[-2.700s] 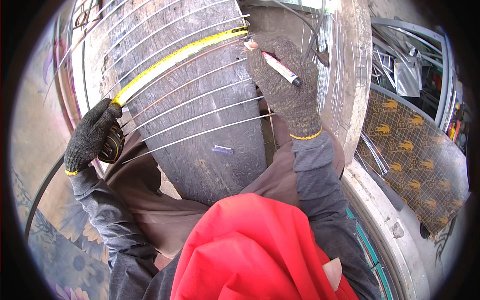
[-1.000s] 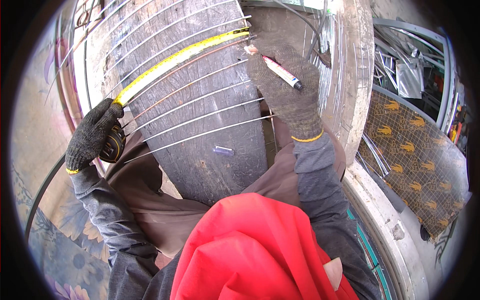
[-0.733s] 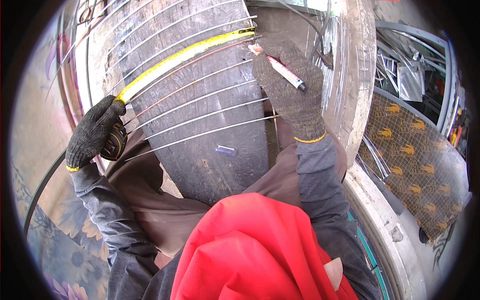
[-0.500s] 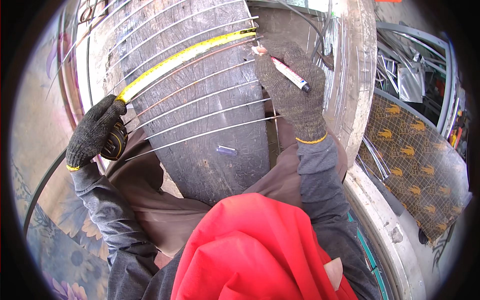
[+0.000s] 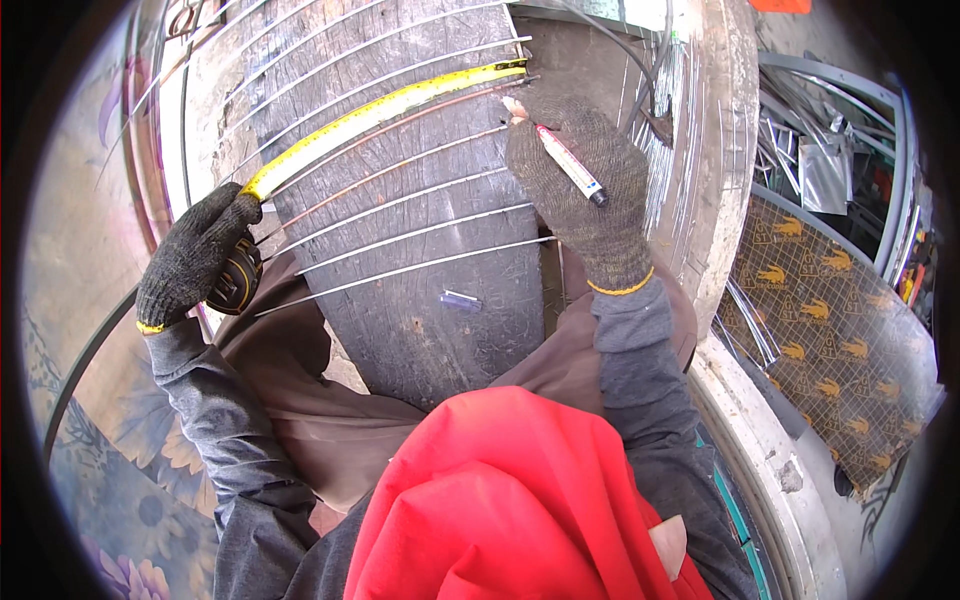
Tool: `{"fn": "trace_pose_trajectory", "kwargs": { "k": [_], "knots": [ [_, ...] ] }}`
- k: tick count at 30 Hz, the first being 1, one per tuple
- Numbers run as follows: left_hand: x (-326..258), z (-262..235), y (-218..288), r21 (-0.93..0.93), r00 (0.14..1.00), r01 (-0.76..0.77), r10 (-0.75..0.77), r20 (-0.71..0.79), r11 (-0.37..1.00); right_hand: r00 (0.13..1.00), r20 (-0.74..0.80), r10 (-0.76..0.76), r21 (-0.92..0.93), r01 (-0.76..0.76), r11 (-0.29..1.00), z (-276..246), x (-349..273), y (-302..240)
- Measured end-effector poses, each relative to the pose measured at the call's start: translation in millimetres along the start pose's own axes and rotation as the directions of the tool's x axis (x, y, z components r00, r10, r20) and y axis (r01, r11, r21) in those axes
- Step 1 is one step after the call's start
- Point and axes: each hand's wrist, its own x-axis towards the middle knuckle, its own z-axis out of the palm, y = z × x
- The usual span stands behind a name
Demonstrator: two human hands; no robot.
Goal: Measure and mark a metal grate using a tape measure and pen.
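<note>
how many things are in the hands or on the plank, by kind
thin metal rods lying across the wooden plank: about 7
yellow tape measure, case gripped in left hand: 1
marker pen in right hand: 1
total: about 9

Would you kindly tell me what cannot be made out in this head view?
- Tape measure markings: too small to read.
- Tape case: mostly hidden by the left hand.
- Marker tip: whether it touches the metal rods is unclear.
- Board's near end: hidden by red cloth.
</note>
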Motion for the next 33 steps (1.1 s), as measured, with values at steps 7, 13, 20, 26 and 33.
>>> {"fn": "trace_pose_trajectory", "kwargs": {
  "k": [7, 13, 20, 26, 33],
  "knots": [
    [-7.0, -3.5, -2.1, 0.019, 0.998, -0.061, 0.061, -0.007, 0.998, 0.997, 0.056, 0.05, 0.03, -0.051, 0.998, -0.3, 1.2, -6.1],
    [1.6, 1.1, -3.9, -0.007, 0.997, -0.075, 0.075, 0.012, 0.997, 0.997, 0.082, 0.003, -0.003, -0.003, 1.0, -3.6, -0.5, -1.0],
    [2.9, 1.3, -5.7, -0.013, 0.999, -0.041, 0.041, 0.006, 0.999, 0.995, 0.093, 0.036, 0.104, -0.046, 0.994, -3.3, -2.7, 2.0],
    [-10.9, -3.6, 1.1, 0.014, 0.999, -0.044, 0.045, -0.027, 0.999, 0.994, 0.097, 0.05, 0.044, -0.054, 0.998, -0.6, -1.4, -2.3],
    [-4.2, 0.6, 3.5, 0.016, 0.999, -0.053, 0.053, -0.011, 0.998, 0.989, 0.09, -0.116, 0.007, 0.116, 0.993, -1.2, -10.5, 13.8]
  ]
}}
